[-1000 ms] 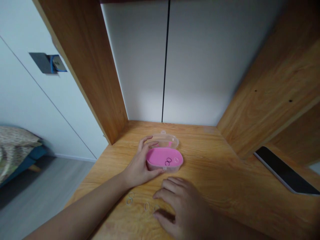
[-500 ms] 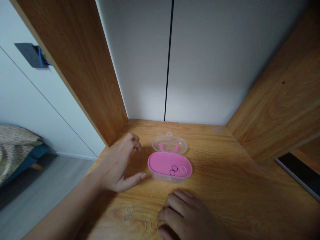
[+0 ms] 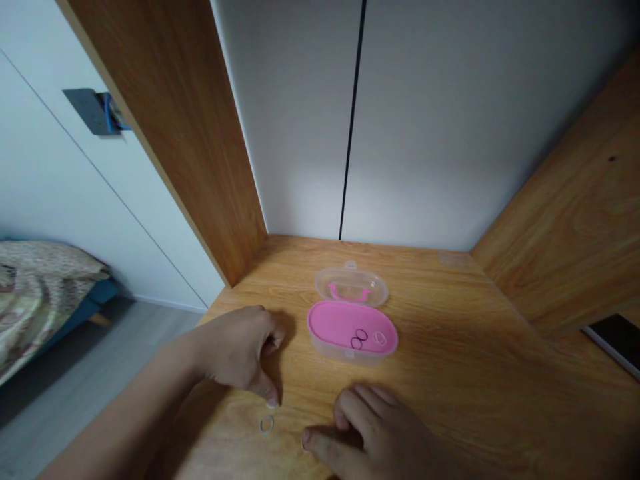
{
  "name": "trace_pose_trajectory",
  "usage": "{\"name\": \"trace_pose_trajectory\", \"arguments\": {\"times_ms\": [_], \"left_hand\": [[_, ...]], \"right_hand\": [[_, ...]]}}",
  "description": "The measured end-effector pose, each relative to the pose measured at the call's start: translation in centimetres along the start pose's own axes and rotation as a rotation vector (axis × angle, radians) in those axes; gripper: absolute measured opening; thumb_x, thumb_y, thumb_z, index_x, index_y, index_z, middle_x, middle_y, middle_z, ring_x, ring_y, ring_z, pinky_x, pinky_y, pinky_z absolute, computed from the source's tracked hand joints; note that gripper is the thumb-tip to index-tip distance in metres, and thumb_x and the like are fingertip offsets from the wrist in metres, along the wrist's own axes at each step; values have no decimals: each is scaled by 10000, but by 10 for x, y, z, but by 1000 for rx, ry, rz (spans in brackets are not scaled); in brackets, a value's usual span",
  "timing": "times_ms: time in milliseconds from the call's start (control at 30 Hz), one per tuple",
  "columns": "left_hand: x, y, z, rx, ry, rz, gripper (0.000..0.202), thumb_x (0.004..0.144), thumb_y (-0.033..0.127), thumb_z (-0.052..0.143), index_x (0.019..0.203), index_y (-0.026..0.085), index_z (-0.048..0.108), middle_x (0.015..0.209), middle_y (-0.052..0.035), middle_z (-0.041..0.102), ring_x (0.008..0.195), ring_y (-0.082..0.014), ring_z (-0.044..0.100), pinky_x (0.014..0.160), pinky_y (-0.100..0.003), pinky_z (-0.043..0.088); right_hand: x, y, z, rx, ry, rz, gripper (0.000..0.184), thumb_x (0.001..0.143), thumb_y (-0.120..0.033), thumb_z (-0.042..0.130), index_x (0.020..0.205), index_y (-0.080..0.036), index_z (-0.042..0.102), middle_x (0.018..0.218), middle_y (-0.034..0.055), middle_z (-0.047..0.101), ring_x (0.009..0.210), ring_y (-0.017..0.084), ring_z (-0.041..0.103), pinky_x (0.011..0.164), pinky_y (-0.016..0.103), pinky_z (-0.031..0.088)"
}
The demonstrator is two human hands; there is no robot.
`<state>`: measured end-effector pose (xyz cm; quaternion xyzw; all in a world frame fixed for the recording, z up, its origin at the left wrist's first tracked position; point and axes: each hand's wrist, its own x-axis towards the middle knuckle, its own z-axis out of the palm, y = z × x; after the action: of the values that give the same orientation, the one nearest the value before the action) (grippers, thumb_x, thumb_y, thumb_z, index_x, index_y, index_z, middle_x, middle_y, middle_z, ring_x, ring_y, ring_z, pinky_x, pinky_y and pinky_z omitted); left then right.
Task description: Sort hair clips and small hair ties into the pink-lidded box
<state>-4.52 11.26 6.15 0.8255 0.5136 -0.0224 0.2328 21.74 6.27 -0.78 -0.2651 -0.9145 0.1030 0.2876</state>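
My left hand (image 3: 243, 350) is over the table's left side, its fingers curled and its thumb stretched down apart from them. Just below the thumb tip lies a small pale elastic band (image 3: 267, 424). My right hand (image 3: 373, 430) is low on the table, with one finger stretched left and the others bent. That fingertip presses near a second band (image 3: 303, 441), mostly covered by it. Beyond both hands stands an oval pink-and-clear plastic box (image 3: 330, 323). Two black bands (image 3: 359, 339) and white bands (image 3: 379, 338) rest in its pink top.
Behind the box lies its clear lid (image 3: 350, 285) with a pink handle. A dark phone-like object (image 3: 617, 337) rests at the right. Wooden side panels (image 3: 200, 153) and white doors (image 3: 300, 133) enclose the table. At far left a bed (image 3: 50, 287) shows.
My left hand has come nearer, its thumb now down by the pale bands. My right hand's finger has stretched left. The view has shifted slightly.
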Motion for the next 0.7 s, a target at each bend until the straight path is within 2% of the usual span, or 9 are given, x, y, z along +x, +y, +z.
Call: {"name": "trace_pose_trajectory", "arguments": {"times_ms": [67, 167, 333, 533, 600, 700], "left_hand": [[0, 3, 0, -6, 2, 0, 473, 506, 490, 875, 626, 192, 528, 577, 73, 489, 513, -97, 362, 456, -245, 206], [0, 8, 3, -30, -19, 39, 378, 575, 413, 845, 635, 189, 546, 578, 70, 522, 506, -92, 392, 454, -235, 231], [3, 20, 13, -74, -16, 138, 212, 697, 294, 737, 636, 186, 565, 581, 58, 574, 490, -81, 437, 457, -221, 270], [9, 30, 23, -103, 66, 267, 107, 720, 252, 701, 684, 194, 619, 629, 42, 651, 536, -95, 537, 514, -211, 360], [11, 32, 27, -126, 89, 318, 34, 701, 201, 679, 708, 198, 646, 660, 39, 682, 568, -101, 583, 539, -207, 392], [14, 35, 34, -158, 99, 366, 79, 656, 137, 645, 700, 197, 667, 666, 43, 701, 571, -99, 613, 540, -194, 409]], "right_hand": [[2, -2, -4, -102, -64, -76, 201, 806, -380, 775, 967, -302, 681, 743, -25, 559, 672, 157, 490, 569, 296, 297], [1, -5, -8, -124, -104, -35, 307, 764, -388, 808, 1022, -296, 670, 794, -25, 573, 715, 163, 502, 611, 293, 317], [-1, -8, -12, -84, -110, 31, 170, 800, -285, 759, 942, -258, 669, 823, -13, 583, 749, 160, 518, 641, 292, 332], [0, -6, -11, -48, -81, 76, 52, 839, -238, 706, 830, -232, 655, 783, -18, 593, 744, 152, 514, 676, 293, 346], [0, -6, -9, -70, -76, 14, 70, 853, -290, 701, 886, -241, 665, 792, -14, 606, 749, 161, 507, 669, 301, 335], [-1, -6, -5, -93, -80, -78, 282, 839, -481, 712, 1028, -277, 671, 815, -11, 606, 742, 171, 480, 645, 311, 308]]}}
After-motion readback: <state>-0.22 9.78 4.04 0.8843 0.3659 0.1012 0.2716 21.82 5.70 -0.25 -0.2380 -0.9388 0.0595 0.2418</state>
